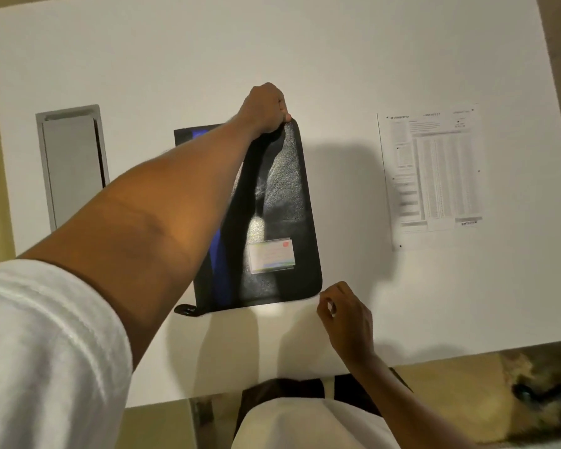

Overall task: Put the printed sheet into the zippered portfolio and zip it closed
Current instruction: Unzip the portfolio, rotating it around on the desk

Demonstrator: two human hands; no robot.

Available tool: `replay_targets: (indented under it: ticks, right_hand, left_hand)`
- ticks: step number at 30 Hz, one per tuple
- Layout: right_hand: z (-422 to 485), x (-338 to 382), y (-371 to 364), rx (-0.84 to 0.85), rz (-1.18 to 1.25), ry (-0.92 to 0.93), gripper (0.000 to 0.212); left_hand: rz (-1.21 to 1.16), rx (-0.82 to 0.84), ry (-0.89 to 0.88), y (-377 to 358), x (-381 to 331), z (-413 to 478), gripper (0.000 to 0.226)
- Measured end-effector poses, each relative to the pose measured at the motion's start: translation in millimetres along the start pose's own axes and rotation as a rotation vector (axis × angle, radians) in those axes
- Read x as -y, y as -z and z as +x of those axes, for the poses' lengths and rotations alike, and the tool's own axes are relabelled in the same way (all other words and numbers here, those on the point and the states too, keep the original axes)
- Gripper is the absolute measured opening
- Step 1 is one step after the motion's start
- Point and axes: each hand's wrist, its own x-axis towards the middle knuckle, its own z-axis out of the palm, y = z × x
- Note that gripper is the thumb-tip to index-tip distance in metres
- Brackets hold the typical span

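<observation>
1. The left forearm (162, 202) covers much of the black portfolio (282, 196), so its left edge and most of the blue interior strip (219, 270) are hidden.
2. The left hand (266, 108) closes over the portfolio's far corner; its fingertips there are out of sight.
3. The text on the printed sheet (433, 171) is too blurred to read.
4. The card in the clear pocket (272, 256) is washed out and illegible.
5. The bench (337, 59) runs off the top and right edges.
6. The right forearm is cut off at the bottom edge.
</observation>
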Motion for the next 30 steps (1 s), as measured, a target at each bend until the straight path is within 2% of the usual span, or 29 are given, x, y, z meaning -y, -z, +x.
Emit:
replay_targets:
  ticks: [2,5,10,17,21,24,30]
  right_hand:
    - [-12.3,5.2,-8.5,-0.004,0.016,-0.015,0.017]
    - [-24.8,16.2,-23.1,-0.027,0.029,-0.017,0.021]
    - [-35.8,39.7,-52.3,-0.083,0.055,-0.011,0.023]
    - [-43.9,76.1,-90.7,-0.073,0.116,-0.055,0.006]
    - [-47.7,97.4,-114.2,-0.135,0.168,0.046,0.018]
    - [-54.7,110.1,-131.8,-0.199,0.13,0.13,0.013]
    - [-60.2,131.7,-154.0,-0.119,0.078,0.202,0.005]
  left_hand:
    - [0.009,0.002,0.008,0.1,0.0,-0.8,0.011]
    - [0.014,-0.014,0.026,-1.0,-1.0,-2.0,0.005]
    - [0.073,-0.011,0.059,-3.9,-4.9,-2.5,0.03]
    - [0.101,-0.029,0.084,-5.6,-8.2,-5.3,0.036]
    - [0.113,-0.02,0.108,-5.9,-9.2,-5.0,0.04]
    - [0.104,-0.02,0.116,-4.2,-10.2,-7.2,0.039]
    - [0.084,-0.03,0.12,-5.3,-9.9,-7.0,0.042]
